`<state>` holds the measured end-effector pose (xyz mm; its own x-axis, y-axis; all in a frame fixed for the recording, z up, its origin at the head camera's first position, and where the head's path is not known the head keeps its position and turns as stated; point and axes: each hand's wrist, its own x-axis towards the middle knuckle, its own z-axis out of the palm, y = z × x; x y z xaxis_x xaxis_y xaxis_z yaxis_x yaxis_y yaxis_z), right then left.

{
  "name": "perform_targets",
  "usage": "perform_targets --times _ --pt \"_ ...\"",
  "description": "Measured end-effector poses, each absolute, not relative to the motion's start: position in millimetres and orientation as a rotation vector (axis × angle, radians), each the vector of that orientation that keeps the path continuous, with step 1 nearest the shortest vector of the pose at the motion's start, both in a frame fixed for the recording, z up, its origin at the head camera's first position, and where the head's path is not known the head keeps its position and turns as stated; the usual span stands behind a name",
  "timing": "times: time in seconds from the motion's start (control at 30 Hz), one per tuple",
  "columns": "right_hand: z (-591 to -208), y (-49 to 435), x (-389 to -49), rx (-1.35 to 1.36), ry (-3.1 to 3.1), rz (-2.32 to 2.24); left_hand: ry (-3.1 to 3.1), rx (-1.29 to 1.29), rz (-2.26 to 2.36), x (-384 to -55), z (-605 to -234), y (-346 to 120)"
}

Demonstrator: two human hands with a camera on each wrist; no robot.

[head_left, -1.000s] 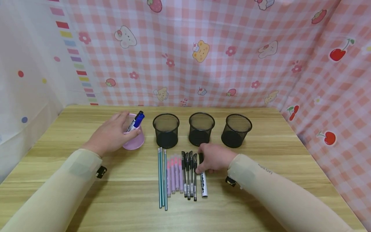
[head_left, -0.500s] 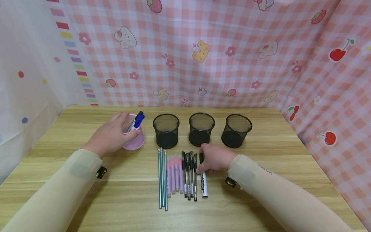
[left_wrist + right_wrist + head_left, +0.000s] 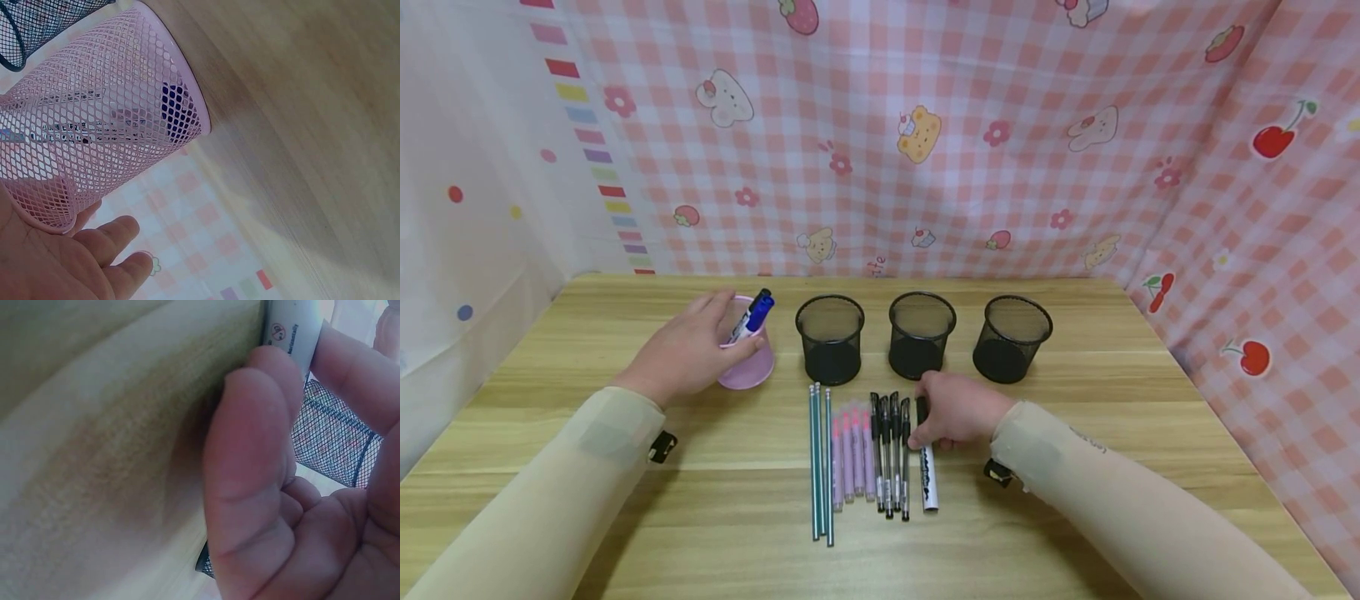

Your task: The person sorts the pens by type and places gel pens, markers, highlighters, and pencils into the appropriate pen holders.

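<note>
My left hand (image 3: 688, 346) holds a pink mesh pen cup (image 3: 747, 371) at its rim, thumb across the near side. Inside the cup lean a blue-capped marker (image 3: 762, 313) and a black-capped one. In the left wrist view the mesh cup (image 3: 106, 75) shows the markers through its wall, and some fingers extend past the rim. My right hand (image 3: 958, 408) pinches a white marker with a black cap (image 3: 929, 483) between thumb and fingers; its cap end is partly covered. The right wrist view shows the white barrel (image 3: 292, 328) between the fingertips, close to the table.
Three black mesh pen cups stand in a row: left (image 3: 831, 354), middle (image 3: 919, 350) and right (image 3: 1006, 354). Left of the marker lie several black gel pens (image 3: 889, 454), several pink highlighters (image 3: 853, 458) and three green pencils (image 3: 820, 467). A checked curtain (image 3: 865, 192) hangs behind the table.
</note>
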<state>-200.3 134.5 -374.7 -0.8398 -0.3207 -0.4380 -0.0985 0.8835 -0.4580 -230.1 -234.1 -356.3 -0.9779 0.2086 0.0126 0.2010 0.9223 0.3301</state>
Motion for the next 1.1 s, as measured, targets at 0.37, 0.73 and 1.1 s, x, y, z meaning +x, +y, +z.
perform_targets --times 0.37,0.73,1.1 --pt "-370 134 -198 -0.272 2.508 -0.678 3.059 0.328 0.512 -230 -357 -234" --pt "-366 137 -198 -0.299 2.531 -0.696 3.062 0.329 0.523 -230 -357 -234" --pt "-356 137 -197 -0.395 2.621 -0.776 3.063 0.329 0.519 -229 -356 -234"
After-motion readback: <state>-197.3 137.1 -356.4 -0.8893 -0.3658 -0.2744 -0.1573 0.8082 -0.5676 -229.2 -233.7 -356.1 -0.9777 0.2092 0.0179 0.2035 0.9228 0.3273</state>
